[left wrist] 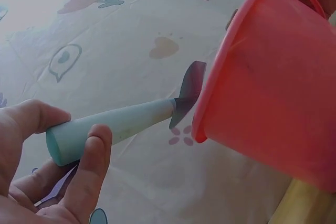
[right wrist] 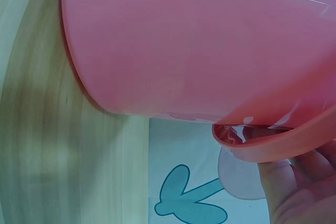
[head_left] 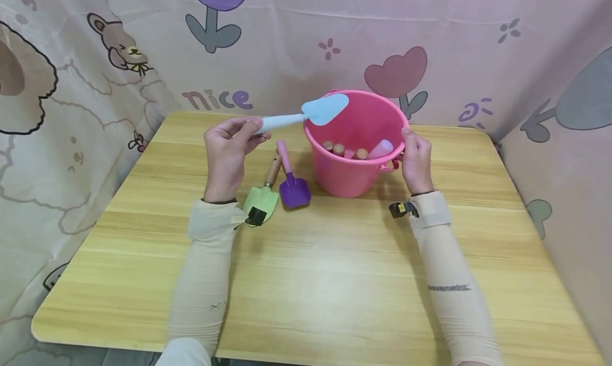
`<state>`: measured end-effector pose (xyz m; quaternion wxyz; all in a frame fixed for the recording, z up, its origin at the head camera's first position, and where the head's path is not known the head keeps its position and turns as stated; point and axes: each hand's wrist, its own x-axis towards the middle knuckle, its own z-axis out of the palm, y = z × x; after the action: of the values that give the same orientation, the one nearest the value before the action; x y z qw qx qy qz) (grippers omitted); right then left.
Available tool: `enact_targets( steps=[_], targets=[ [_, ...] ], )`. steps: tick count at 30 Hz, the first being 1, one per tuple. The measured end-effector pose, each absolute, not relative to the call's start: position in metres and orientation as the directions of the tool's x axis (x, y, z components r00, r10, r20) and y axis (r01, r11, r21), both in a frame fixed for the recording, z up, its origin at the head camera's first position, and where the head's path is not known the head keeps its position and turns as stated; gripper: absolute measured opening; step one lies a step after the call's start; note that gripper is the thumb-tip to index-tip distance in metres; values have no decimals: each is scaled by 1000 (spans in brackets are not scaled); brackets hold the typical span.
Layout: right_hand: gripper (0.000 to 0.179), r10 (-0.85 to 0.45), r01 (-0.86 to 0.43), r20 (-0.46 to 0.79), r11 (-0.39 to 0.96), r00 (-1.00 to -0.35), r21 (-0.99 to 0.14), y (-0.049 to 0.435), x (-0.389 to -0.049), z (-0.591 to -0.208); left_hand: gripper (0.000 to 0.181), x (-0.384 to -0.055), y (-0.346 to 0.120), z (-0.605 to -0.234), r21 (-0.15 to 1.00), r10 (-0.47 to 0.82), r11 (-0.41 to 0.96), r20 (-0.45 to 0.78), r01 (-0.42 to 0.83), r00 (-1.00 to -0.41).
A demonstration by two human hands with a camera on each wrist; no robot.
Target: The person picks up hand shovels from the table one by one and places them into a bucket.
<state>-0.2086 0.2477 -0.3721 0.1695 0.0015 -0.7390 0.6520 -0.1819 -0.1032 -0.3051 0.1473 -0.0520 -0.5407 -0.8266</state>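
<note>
My left hand (head_left: 228,152) pinches the handle end of a light blue trowel (head_left: 326,110) between thumb and fingers. The trowel's blade is level with the pink bucket's left rim, overlapping it in the head view. With my right hand (head_left: 417,161) I grip the right rim of the bucket (head_left: 341,177), beside its handle; some of those fingers are hidden. Inside the bucket stand several tools, with wooden handle ends (head_left: 362,154) and a light purple handle (head_left: 382,149) showing. In the left wrist view, the blue handle (left wrist: 121,124) points toward the bucket's side.
Left of the bucket, a purple shovel (head_left: 295,191) and a green trowel (head_left: 262,197) with a wooden handle lie on the wooden table (head_left: 325,281). A printed curtain (head_left: 287,47) hangs behind the table and along both sides.
</note>
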Motion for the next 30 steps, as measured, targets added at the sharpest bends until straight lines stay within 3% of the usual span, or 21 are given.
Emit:
enact_targets(
  steps=[19, 30],
  targets=[
    [48, 234, -235, 254, 109, -938, -966, 247, -209, -373, 7, -180, -88, -304, 898, -186, -271, 304, 346, -934],
    [48, 244, -231, 248, 98, -938, -968, 246, -208, -372, 20, -179, -81, -310, 887, -133, -138, 425, 441, -895]
  ],
)
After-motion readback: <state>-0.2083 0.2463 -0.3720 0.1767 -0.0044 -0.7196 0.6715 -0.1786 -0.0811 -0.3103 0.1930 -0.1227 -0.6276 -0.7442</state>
